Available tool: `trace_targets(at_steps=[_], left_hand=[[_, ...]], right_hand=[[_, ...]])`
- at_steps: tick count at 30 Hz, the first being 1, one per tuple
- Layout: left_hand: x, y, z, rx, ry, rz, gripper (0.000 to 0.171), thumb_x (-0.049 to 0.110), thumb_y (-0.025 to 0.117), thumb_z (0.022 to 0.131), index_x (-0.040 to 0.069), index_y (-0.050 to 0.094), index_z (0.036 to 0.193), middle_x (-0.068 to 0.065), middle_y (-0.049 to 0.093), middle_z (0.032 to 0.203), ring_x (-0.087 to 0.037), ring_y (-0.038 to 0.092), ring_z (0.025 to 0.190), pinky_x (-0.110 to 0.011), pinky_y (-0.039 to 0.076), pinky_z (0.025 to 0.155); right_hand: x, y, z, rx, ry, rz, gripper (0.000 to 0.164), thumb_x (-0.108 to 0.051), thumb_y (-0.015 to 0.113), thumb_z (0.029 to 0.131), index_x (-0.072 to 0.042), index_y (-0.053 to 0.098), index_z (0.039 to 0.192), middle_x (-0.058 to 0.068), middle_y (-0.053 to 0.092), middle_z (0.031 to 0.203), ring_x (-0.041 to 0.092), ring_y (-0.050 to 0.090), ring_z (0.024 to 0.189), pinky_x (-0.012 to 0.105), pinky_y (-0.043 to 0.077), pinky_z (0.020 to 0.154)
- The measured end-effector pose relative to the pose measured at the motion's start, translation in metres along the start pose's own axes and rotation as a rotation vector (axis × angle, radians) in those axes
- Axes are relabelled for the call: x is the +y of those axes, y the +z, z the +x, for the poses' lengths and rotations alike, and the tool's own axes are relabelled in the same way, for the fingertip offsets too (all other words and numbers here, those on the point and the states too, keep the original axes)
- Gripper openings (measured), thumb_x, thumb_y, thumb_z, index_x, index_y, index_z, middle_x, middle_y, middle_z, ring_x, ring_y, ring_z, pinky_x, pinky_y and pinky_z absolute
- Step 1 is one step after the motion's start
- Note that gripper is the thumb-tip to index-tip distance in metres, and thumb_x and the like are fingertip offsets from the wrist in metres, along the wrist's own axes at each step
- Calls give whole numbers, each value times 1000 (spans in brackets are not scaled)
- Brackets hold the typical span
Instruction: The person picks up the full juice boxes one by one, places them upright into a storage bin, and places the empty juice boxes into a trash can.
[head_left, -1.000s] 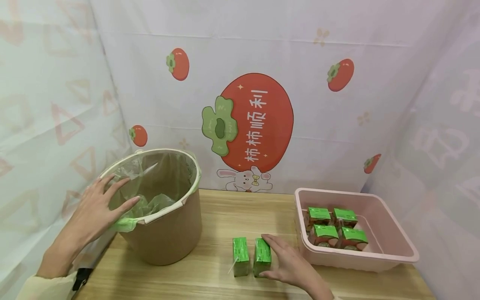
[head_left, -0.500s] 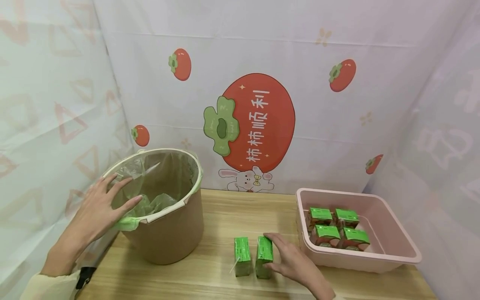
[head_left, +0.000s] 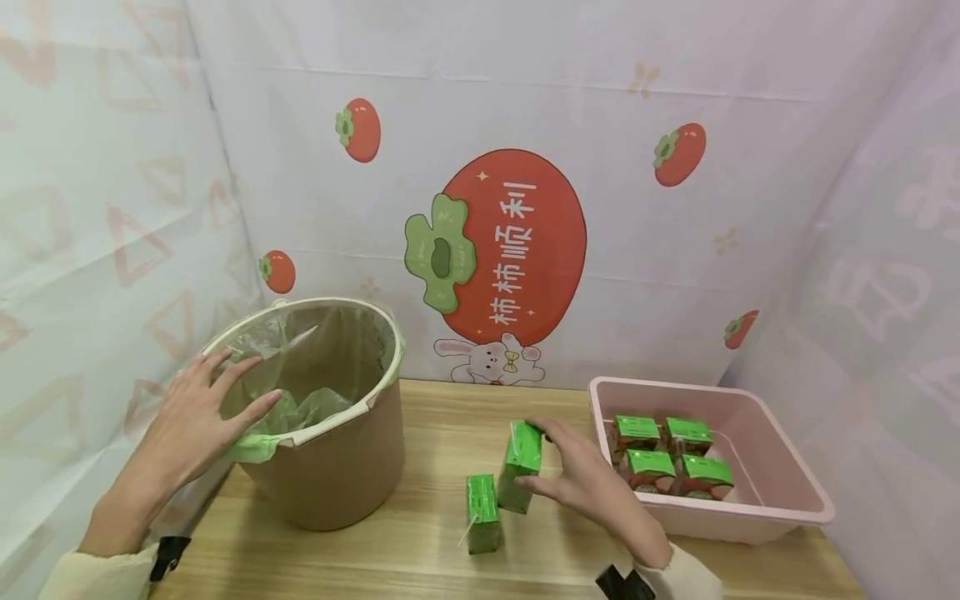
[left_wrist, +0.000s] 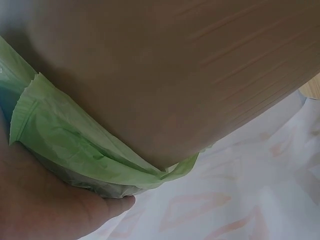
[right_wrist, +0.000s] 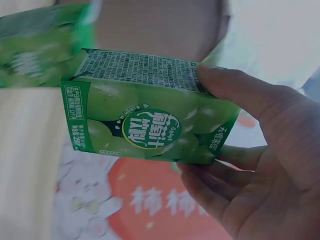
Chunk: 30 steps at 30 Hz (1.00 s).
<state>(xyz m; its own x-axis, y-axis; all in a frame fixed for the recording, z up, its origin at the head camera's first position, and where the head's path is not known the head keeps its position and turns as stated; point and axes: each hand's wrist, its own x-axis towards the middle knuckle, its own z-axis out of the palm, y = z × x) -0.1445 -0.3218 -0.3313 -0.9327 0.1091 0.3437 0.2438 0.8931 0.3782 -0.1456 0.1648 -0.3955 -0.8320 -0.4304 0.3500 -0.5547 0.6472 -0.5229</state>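
Note:
My right hand (head_left: 596,487) pinches a green grape juice carton (head_left: 519,471) near its top, thumb on one side and fingers on the other. The right wrist view shows the carton's (right_wrist: 150,122) printed front and text-covered side. It is lifted off the table and tilted. Just left of it in the head view, a second green juice carton (head_left: 482,515) stands upright with a straw slanting down its side. My left hand (head_left: 197,417) rests on the rim of a brown trash bin (head_left: 337,475), fingers spread over the opening. Close by its fingers, the bin's green liner (left_wrist: 80,145) is folded over the rim.
At the right, a pink plastic basin (head_left: 742,523) holds several green-topped juice cartons (head_left: 651,465). The wooden table (head_left: 457,417) runs back to a white cloth (head_left: 480,92) with persimmon prints, which also hangs along both sides.
My right hand has raised the juice carton from the table, up and back from beside the straw carton. My left hand stays at the bin's rim.

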Motion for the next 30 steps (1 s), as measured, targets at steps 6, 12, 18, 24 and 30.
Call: trace_targets(at_steps=[6, 12, 18, 24, 30], left_hand=[[-1, 1, 0, 1, -3, -3, 69, 48, 61, 105, 0, 48, 153, -42, 30, 158, -68, 15, 148, -72, 1, 122], [-2, 0, 0, 7, -2, 0, 69, 47, 61, 105, -1, 48, 152, -42, 30, 157, -68, 16, 147, -73, 4, 121], [-1, -2, 0, 12, 0, -4, 69, 47, 62, 104, -1, 49, 152, -41, 30, 157, -66, 16, 148, -72, 2, 122], [-2, -3, 1, 10, -1, 3, 70, 48, 62, 104, -1, 49, 152, -41, 30, 157, -66, 17, 148, -71, 2, 123], [-1, -2, 1, 8, -5, 7, 70, 49, 61, 104, 0, 48, 152, -42, 30, 158, -66, 17, 148, -71, 4, 122]], right_hand=[[-30, -16, 32, -51, -40, 74, 75, -18, 93, 84, -6, 55, 148, 10, 64, 138, 31, 65, 122, 50, 56, 99], [-63, -31, 71, 0, -140, 137, 76, -13, 93, 82, -4, 57, 148, 11, 60, 137, 28, 63, 118, 46, 56, 99], [-91, -44, 110, 74, -238, 182, 77, -18, 95, 81, -6, 59, 147, 6, 61, 136, 21, 62, 117, 38, 55, 99], [-116, -40, 142, 94, -283, 326, 74, -14, 92, 85, -4, 57, 150, 7, 57, 136, 18, 62, 121, 28, 51, 105], [-136, -14, 171, 106, -342, 415, 74, -8, 91, 85, 1, 55, 149, 14, 55, 138, 24, 59, 125, 23, 48, 108]])
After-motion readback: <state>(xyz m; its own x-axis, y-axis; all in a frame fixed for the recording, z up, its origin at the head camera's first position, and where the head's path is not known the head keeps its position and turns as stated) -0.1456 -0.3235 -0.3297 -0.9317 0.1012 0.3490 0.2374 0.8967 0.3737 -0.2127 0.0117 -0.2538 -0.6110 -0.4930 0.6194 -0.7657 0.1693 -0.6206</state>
